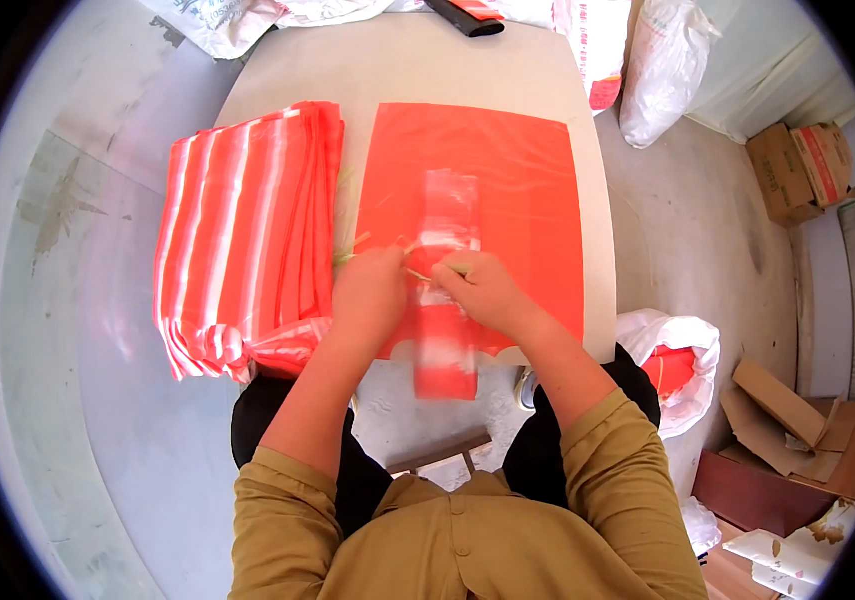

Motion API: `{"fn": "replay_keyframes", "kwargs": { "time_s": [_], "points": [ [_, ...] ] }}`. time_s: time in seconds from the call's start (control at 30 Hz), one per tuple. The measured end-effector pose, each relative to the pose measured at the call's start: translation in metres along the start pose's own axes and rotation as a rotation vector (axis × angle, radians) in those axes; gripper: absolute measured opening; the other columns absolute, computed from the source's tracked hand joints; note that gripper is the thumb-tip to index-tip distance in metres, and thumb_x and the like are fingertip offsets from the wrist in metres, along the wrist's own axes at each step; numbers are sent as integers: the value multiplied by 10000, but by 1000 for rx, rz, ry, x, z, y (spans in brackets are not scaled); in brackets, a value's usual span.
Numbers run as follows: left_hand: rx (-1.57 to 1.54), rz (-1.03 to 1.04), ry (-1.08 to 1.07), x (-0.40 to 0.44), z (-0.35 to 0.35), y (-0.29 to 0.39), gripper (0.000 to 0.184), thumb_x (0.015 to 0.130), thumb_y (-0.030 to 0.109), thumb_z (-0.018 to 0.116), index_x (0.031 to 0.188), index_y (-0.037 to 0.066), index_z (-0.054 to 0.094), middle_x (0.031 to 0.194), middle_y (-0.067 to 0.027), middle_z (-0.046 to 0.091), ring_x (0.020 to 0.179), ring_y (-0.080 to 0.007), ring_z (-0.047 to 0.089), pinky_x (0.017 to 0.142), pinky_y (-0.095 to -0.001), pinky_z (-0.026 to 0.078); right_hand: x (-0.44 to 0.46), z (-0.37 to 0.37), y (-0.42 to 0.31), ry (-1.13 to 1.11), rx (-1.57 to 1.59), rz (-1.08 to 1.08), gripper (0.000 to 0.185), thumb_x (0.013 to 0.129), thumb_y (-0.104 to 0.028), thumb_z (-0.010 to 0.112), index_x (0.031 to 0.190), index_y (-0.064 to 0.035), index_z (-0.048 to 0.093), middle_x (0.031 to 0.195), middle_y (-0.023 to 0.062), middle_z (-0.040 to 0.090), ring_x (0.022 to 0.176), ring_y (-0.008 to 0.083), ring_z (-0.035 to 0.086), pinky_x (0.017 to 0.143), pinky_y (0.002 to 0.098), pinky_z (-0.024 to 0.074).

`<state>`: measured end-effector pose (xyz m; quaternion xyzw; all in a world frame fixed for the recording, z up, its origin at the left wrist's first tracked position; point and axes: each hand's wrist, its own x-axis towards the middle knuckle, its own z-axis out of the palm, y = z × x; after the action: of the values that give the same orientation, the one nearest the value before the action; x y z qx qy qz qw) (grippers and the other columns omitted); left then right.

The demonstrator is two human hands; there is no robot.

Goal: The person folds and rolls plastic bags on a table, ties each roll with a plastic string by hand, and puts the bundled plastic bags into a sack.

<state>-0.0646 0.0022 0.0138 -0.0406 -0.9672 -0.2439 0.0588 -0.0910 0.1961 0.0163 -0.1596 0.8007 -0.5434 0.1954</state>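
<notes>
A narrow folded bundle of red and white plastic bags (450, 210), blurred by motion, lies lengthwise over a red plastic sheet (527, 210) and reaches past the table's near edge. My left hand (372, 285) is closed at the bundle's left side, pinching a thin yellowish string (418, 275). On the other side, my right hand (477, 285) is closed on the same string, with its thumb bent over the fingers. The string crosses the middle of the bundle. More pale yellow strands stick out left of my left hand.
A thick stack of red-and-white striped plastic bags (237, 230) lies on the left of the pale table (297, 65). A black and red object (467, 18) is at the far edge. A white sack (692, 345) with red contents and cardboard boxes (787, 175) stand on the right.
</notes>
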Motion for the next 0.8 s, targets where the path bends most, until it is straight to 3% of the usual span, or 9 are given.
{"fn": "replay_keyframes", "kwargs": {
  "time_s": [0.1,0.2,0.3,0.4,0.5,0.7,0.8],
  "points": [
    [-30,73,-10,-1,-11,-1,110,912,103,663,876,1,646,811,-132,675,781,-311,665,707,-429,506,-1,-1,-4,26,-140,-55,245,959,-249,650,924,-19,724,841,155,683,762,304,626,708,397,503],
    [-752,-223,-498,4,-29,-7,118,969,110,652,912,8,669,786,8,611,752,-138,586,687,-326,477,-4,1,-7,51,-177,-84,182,916,-201,688,928,-22,720,883,158,688,828,321,650,736,419,515],
    [-842,-85,-489,-2,-31,0,110,1002,96,629,950,19,687,863,60,557,798,-59,497,703,-252,440,-4,7,1,125,-221,-195,139,895,-158,691,921,-23,711,896,164,689,867,341,660,760,439,523],
    [-1094,1,-503,-4,-25,1,75,988,45,626,967,20,694,958,31,595,817,-67,525,722,-249,457,-7,7,0,140,-237,-240,114,909,-131,664,924,-26,707,900,172,687,879,356,664,769,444,530],
    [-1101,-141,-268,-1,-27,15,71,973,16,629,987,9,698,1013,-4,615,825,-81,552,726,-256,472,-6,9,3,161,-194,-252,112,930,-115,631,925,-29,703,905,179,686,871,368,666,763,443,535],
    [-554,61,-146,-2,-2,8,105,949,13,650,1038,-7,702,990,-51,677,825,-110,609,719,-268,488,-4,6,-3,94,-11,-148,110,954,-119,615,940,-33,683,904,182,694,834,340,679,734,420,537],
    [-630,-175,-211,-3,5,5,88,954,31,666,1025,-9,698,882,-35,676,779,-99,605,699,-255,480,-4,7,-4,88,157,-36,79,955,-101,619,975,-42,669,899,172,695,821,325,685,730,405,540]
  ]
}}
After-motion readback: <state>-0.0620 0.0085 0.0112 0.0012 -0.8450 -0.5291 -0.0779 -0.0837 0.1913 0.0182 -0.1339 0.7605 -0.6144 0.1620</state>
